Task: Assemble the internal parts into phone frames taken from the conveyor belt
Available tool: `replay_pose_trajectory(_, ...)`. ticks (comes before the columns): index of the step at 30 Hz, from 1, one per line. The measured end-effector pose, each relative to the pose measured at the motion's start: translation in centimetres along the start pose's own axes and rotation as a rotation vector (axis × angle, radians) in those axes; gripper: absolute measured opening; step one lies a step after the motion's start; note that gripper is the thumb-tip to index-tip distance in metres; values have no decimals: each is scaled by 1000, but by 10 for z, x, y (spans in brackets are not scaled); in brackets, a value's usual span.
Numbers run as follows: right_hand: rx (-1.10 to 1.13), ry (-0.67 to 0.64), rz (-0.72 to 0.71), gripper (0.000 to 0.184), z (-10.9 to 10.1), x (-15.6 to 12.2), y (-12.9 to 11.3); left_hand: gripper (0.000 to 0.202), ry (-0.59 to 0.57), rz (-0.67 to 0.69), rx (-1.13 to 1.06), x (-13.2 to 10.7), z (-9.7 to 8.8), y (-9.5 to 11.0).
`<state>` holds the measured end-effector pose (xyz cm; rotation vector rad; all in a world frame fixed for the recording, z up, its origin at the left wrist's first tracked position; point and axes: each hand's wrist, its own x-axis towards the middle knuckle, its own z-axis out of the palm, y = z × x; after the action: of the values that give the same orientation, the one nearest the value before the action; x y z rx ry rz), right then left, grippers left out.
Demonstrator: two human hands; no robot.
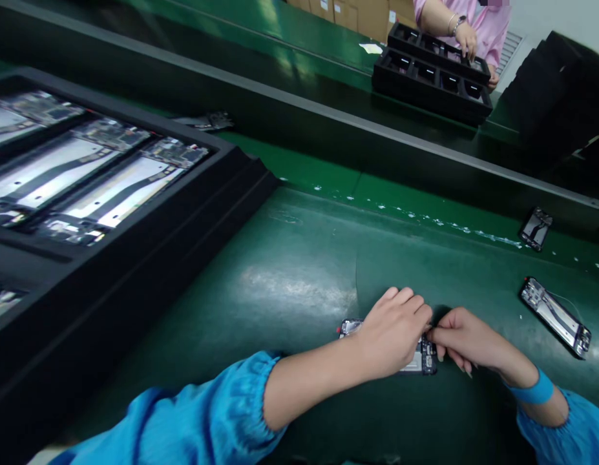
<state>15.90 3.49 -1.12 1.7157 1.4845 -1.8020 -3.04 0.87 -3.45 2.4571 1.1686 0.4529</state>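
Observation:
An opened phone [415,365] with bare circuit parts lies on the green mat, partly covered by my left hand [389,332]. The fingers of that hand are curled together over the phone's right end, and whatever they pinch is hidden. From the right, my right hand [466,339] meets them at the phone's upper right corner. Its thumb and forefinger are pressed together, on something too small to make out, while the other fingers hang bent beside the phone. A blue band [532,387] circles my right wrist.
At left stands a large black tray [183,219] holding several opened phones. One opened phone [556,316] lies on the mat at right, a smaller-looking one [536,228] beyond it. Past the raised ledge [328,106], another person's hand [466,40] works over black divided trays [430,97].

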Motion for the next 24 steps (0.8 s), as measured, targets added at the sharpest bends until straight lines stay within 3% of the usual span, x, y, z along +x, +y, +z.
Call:
replay_pose_trajectory(3,-85,125,-68,31,5,3,5,9,0,-18,23,2,4,4)
replay_pose_trajectory(5,-161,211,-167,33,6,3,8,9,3,-45,29,4,4,5)
replay_pose_trajectory(8,-161,241,-357,38,4,-8,12,8,37,-72,14,0,-2,3)
replay_pose_trajectory(12,-75,409,-630,43,8,-31,21,17,82,68,-14,-20,-15,-6)
replay_pose_trajectory(16,-227,496,-770,31,26,-40,36,45,40,208,45,-40,-19,-12)
replay_pose_trajectory(20,-554,621,-858,26,31,-35,43,59,8,213,83,-43,-15,-14)
replay_pose_trajectory(22,-545,596,-895,32,26,-30,43,59,-12,209,86,-42,-14,-15)
replay_pose_trajectory(24,-391,605,-962,34,20,-22,41,61,-37,210,87,-41,-15,-17)
